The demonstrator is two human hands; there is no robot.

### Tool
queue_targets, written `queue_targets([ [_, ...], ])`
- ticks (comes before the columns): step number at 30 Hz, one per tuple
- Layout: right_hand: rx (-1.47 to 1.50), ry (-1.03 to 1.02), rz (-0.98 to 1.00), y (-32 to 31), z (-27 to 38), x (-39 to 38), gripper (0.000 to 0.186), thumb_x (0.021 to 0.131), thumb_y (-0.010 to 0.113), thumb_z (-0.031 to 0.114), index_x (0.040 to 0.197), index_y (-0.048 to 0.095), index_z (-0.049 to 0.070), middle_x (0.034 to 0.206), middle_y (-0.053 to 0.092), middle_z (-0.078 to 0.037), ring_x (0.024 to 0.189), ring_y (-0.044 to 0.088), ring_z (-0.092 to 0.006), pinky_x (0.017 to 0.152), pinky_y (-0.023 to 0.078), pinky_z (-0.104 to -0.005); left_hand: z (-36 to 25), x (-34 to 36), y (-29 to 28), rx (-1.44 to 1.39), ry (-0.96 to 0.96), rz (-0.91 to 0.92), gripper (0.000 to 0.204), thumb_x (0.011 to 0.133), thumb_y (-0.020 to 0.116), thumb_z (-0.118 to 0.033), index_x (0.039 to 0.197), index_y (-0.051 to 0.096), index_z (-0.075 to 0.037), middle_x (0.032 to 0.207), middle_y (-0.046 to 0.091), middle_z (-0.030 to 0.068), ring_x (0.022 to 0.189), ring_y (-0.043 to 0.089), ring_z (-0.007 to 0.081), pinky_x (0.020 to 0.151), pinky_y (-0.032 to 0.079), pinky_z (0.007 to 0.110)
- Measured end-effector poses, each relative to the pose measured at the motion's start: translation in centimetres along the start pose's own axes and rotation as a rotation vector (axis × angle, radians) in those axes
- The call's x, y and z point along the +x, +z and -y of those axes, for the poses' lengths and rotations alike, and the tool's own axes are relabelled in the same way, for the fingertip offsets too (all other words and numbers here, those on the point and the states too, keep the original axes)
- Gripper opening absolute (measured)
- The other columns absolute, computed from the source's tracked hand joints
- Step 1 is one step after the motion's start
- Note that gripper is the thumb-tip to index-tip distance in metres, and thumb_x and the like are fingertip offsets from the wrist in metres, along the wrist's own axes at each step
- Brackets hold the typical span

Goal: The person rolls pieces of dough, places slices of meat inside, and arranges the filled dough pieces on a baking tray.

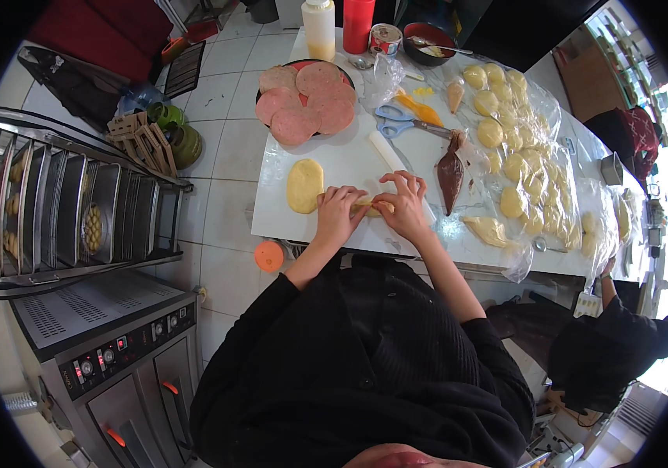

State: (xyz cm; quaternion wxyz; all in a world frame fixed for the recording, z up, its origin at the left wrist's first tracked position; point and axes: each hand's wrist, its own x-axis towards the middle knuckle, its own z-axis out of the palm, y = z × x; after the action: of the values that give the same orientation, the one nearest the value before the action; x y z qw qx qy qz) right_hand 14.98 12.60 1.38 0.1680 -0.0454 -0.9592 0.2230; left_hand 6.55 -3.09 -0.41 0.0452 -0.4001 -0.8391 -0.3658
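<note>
My left hand (339, 212) and my right hand (403, 204) have their fingers curled on a narrow piece of pale yellow dough (373, 209) lying on the white table, partly hidden by the fingers. A flattened oval of dough (303, 186) lies left of my left hand. A white rolling pin (385, 150) rests just behind my right hand. Beyond it are blue-handled scissors (400, 117) and a brown-filled piping bag (451, 175). A plate of pink meat slices (303, 105) sits at the back left.
Plastic-covered dough balls (515, 168) fill the table's right side. Bottles (320, 31), a can and a bowl (428, 43) stand at the back. A tray rack (53, 203) and steel oven (96, 312) are left. Two other people (615, 351) are at right.
</note>
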Motion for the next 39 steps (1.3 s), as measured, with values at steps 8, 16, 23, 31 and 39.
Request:
queue_targets([
  [8, 0.036, 0.061, -0.039, -0.8, -0.2, -0.7, 0.007, 0.07, 0.072, 0.019, 0.076, 0.071, 0.016, 0.117, 0.051, 0.0, 0.124, 0.036, -0.0264, 0.101, 0.017, -0.0506, 0.4, 0.1, 1.0, -0.044, 0.05, 0.021, 0.014, 0.074, 0.073, -0.02, 0.085, 0.068, -0.013, 0.092, 0.062, -0.0018, 0.092, 0.053, 0.0199, 0.081, 0.036, 0.036],
  [16, 0.026, 0.062, -0.063, -2.0, -0.5, -0.8, 0.007, 0.068, 0.074, 0.02, 0.072, 0.072, 0.015, 0.117, 0.052, 0.0, 0.124, 0.036, -0.0263, 0.101, 0.017, -0.0498, 0.8, 0.2, 1.5, -0.043, 0.06, 0.036, 0.013, 0.075, 0.072, -0.021, 0.082, 0.067, -0.012, 0.091, 0.062, -0.0018, 0.093, 0.052, 0.0205, 0.082, 0.036, 0.037],
  [23, -0.034, 0.021, 0.01, -1.4, -1.2, -0.6, 0.008, 0.069, 0.074, 0.021, 0.075, 0.073, 0.017, 0.119, 0.052, 0.002, 0.123, 0.036, -0.0258, 0.101, 0.018, -0.0491, 0.7, 0.3, 1.8, -0.076, 0.082, 0.076, 0.015, 0.075, 0.071, -0.022, 0.086, 0.067, -0.013, 0.091, 0.06, -0.002, 0.094, 0.05, 0.0202, 0.082, 0.035, 0.037],
  [31, -0.008, 0.027, 0.0, -0.9, -1.0, -0.6, 0.01, 0.069, 0.073, 0.022, 0.077, 0.073, 0.017, 0.118, 0.052, 0.001, 0.123, 0.036, -0.026, 0.1, 0.018, -0.0501, -0.5, 0.8, 2.1, -0.13, 0.083, 0.032, 0.014, 0.074, 0.072, -0.022, 0.084, 0.068, -0.013, 0.092, 0.061, -0.0032, 0.094, 0.05, 0.0202, 0.082, 0.035, 0.037],
  [39, -0.008, 0.067, -0.04, -1.9, -2.2, -1.5, 0.008, 0.069, 0.073, 0.021, 0.076, 0.073, 0.018, 0.118, 0.052, 0.002, 0.124, 0.036, -0.0259, 0.1, 0.018, -0.0502, -1.1, 1.0, 1.9, -0.116, 0.066, 0.036, 0.01, 0.073, 0.072, -0.02, 0.08, 0.069, -0.013, 0.092, 0.062, -0.0034, 0.095, 0.05, 0.0198, 0.083, 0.035, 0.037],
])
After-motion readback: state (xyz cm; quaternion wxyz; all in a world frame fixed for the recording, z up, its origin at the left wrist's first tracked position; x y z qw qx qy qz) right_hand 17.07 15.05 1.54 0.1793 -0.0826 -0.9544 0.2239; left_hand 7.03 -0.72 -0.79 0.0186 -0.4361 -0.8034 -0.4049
